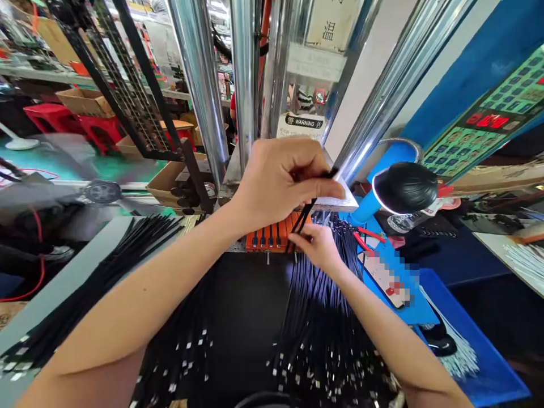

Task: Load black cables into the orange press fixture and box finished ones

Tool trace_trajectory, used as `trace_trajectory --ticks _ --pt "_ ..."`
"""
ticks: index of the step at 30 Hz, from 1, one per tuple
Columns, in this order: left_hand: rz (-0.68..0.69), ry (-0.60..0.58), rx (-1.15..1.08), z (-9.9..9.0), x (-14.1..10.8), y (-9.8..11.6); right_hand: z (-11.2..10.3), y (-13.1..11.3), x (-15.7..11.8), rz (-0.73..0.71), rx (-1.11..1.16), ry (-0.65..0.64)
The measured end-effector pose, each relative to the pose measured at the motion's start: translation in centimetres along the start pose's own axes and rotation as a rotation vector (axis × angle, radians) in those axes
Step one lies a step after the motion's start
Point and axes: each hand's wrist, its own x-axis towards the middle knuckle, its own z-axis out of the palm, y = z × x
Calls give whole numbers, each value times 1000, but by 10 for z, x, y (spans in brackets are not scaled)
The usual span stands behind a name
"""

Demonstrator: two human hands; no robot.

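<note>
My left hand [284, 181] is raised in front of the machine's metal columns, its thumb and fingers pinching the upper part of some black cables [306, 211]. Lower and to the right, my right hand [318, 246] has its fingers closed on the same cables farther down. Under both hands lies an orange fixture [250, 247], where several black cables with metal plug ends sit side by side in slots. My left hand hides part of it. A thick bundle of black cables [323, 289] with pale tips hangs beneath my right hand.
More black cables [97, 272] lie at the left. A black lamp head [406, 187], red-handled pliers [361, 241] and a phone [385, 277] are at the right, near a blue tray [488, 351] of white cables. A metal press column [244, 85] rises behind my hands; a fan [102, 192] stands left.
</note>
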Motion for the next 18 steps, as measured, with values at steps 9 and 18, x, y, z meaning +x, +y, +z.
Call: trace_trajectory --ticks 9,18 --pt "-124 -435 366 43 -96 -69 20 38 68 219 -11 96" --pt "28 -769 628 54 -125 -91 17 40 58 211 67 33"
